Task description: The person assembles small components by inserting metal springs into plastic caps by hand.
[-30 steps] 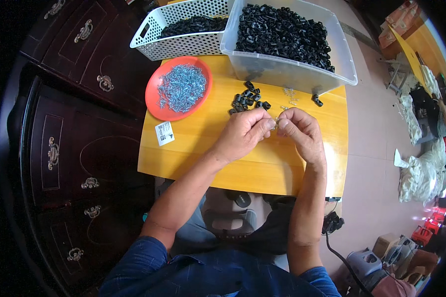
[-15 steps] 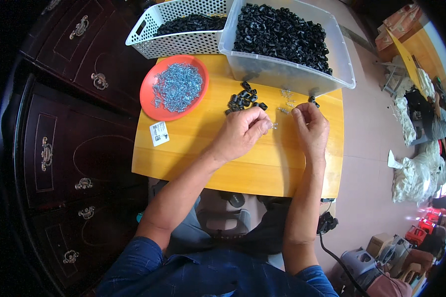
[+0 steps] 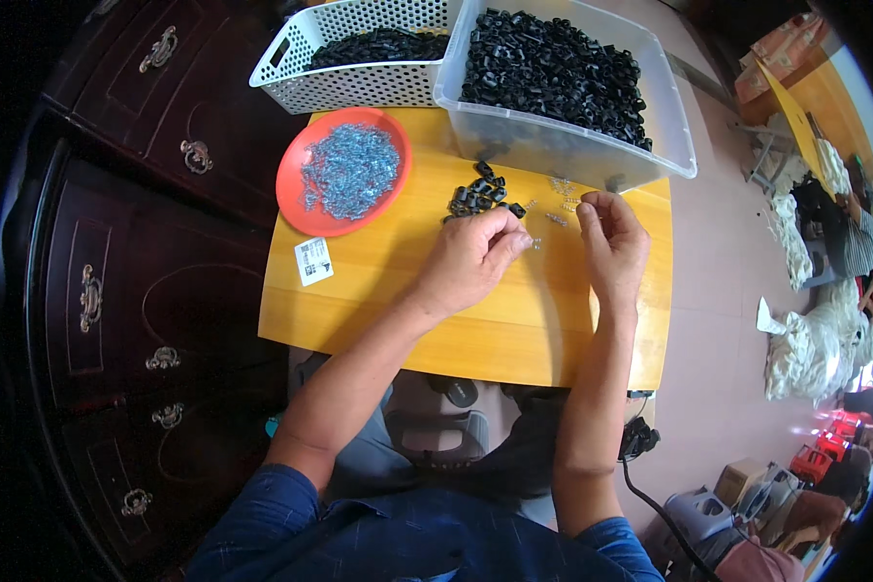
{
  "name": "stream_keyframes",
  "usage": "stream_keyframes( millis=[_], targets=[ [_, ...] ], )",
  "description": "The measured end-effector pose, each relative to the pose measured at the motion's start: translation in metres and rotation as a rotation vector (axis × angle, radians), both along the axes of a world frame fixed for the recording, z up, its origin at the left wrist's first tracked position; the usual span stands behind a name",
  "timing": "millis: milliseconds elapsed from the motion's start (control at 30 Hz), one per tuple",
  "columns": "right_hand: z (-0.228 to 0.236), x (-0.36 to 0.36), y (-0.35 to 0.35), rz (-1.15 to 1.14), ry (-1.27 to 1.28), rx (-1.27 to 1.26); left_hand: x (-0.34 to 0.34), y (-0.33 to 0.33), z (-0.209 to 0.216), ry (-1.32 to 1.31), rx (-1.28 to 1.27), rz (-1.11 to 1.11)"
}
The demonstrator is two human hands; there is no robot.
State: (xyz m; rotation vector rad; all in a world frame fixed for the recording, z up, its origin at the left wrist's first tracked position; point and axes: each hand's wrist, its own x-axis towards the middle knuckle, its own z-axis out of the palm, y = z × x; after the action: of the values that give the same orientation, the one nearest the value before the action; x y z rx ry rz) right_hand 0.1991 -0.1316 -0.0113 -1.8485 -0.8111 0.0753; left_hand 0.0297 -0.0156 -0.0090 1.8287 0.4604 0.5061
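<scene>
Left hand [image 3: 470, 260] clamped on small spring [image 3: 536, 244], frame centre; right hand [image 3: 615, 244], right of centre, beside loose springs [image 3: 557, 219], grip can't tell; red plate [image 3: 290, 186] upper left, yellow worktop [image 3: 359, 301].

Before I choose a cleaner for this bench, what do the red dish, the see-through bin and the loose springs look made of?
Red dish: probably plastic, smooth and evenly coloured.
See-through bin: likely plastic too, cloudy rather than glass-clear, with a lip around its top.
Loose springs: apparently metal wire, silvery where the coils catch light; too small to tell which metal.
</scene>
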Motion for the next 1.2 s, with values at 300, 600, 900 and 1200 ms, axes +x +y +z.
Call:
stream_keyframes(
  millis=[300,600,900,1200],
  targets=[
    [0.018,-0.021,-0.016,0.622,0.682,0.02,0.0,-0.001,0.007,-0.219,0.322,0.051],
    [0.004,-0.029,-0.004,0.488,0.709,0.217,0.004,-0.009,0.007,-0.212,-0.152,0.024],
    [0.004,-0.03,-0.004,0.465,0.7,0.211,0.008,-0.003,-0.006,-0.259,-0.198,0.06],
    [0.003,-0.032,-0.003,0.511,0.668,0.157,0.006,-0.003,-0.003,-0.176,-0.045,0.111]
  ],
)
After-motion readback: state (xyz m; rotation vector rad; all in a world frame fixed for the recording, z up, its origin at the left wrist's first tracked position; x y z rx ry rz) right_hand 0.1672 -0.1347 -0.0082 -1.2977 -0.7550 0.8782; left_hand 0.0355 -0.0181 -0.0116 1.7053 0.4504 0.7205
